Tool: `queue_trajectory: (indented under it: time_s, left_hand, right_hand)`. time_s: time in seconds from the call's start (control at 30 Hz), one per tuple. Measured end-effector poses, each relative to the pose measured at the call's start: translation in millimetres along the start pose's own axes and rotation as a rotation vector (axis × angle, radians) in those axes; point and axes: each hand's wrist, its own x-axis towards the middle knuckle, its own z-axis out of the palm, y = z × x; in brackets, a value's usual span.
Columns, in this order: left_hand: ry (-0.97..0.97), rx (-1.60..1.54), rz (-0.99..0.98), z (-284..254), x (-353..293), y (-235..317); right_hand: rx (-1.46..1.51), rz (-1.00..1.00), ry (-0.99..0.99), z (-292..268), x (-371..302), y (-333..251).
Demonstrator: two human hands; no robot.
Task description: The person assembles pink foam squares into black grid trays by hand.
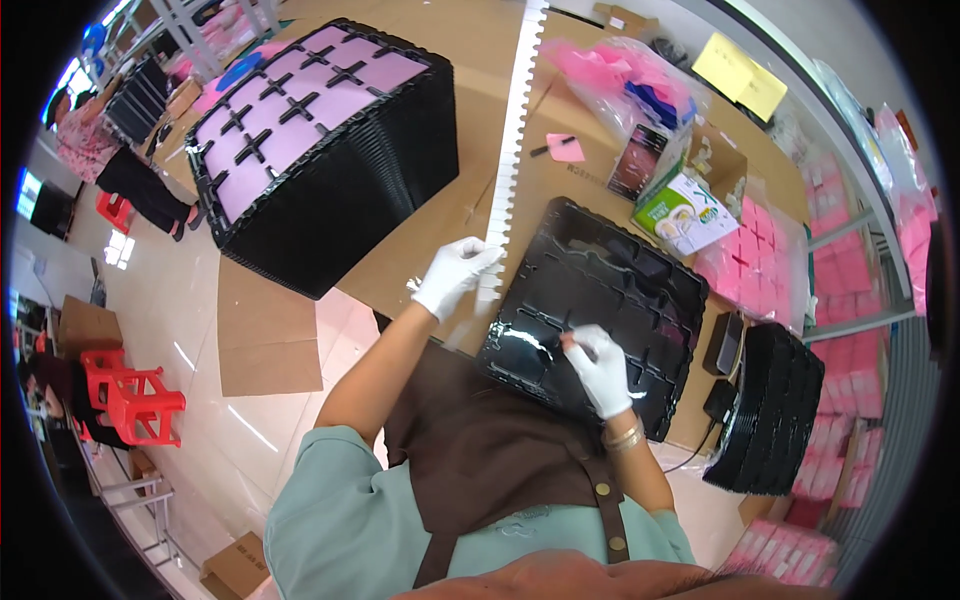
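Observation:
My left hand, in a white glove, is closed in a pinch at the edge of a long white notched strip that runs down the cardboard-covered table. My right hand, also gloved, hovers over or rests on the near part of a glossy black plastic tray; which of the two I cannot tell. Its fingertips are drawn together, and what they hold, if anything, is too small to make out. The tray lies flat in front of me, divided into several shallow compartments.
A tall stack of black trays with pink sheets on top stands at the left. On the right are a phone, an open carton, pink packs and another black tray stack. Red stools and a person are farther left.

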Motion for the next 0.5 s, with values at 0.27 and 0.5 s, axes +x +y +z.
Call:
queue_trajectory:
  time_s: [0.27,0.5]
  left_hand:
    - [0.180,-0.225,0.122,56.1,-43.0,28.2]
    - [0.214,-0.302,0.050,45.7,-36.5,7.9]
  right_hand:
    - [0.544,0.169,0.093,54.0,39.6,-26.0]
    - [0.404,0.020,0.099,54.9,43.8,-24.3]
